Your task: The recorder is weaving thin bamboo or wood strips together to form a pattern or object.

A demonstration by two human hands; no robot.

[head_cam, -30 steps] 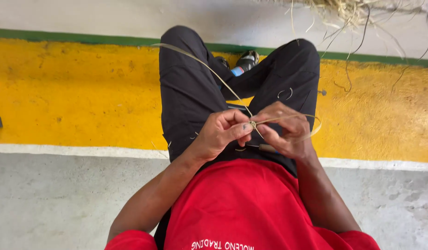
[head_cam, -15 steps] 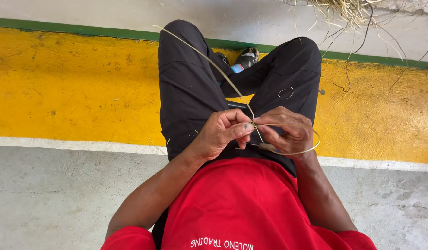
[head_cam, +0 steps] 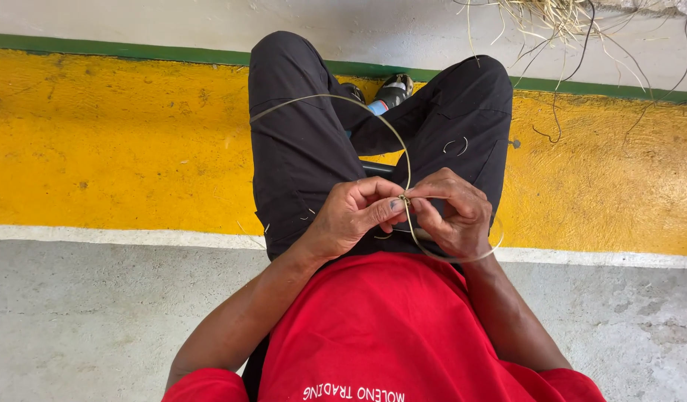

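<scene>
Both hands pinch a thin strand over my lap.

My left hand [head_cam: 351, 216] and right hand [head_cam: 451, 212] meet above my dark trousers [head_cam: 299, 149], fingers closed on a pale strand [head_cam: 343, 97] at a small knot between the fingertips. The strand arcs up over my left thigh and loops under my right hand. I judge the risk is in that pinch: if either grip eases, the springy strand could flick free and undo the knot, and a hard pull might snap or kink it. Loose fibres [head_cam: 551, 15] lie at the far edge of the floor [head_cam: 98, 320], beyond the yellow band [head_cam: 120, 141].
</scene>
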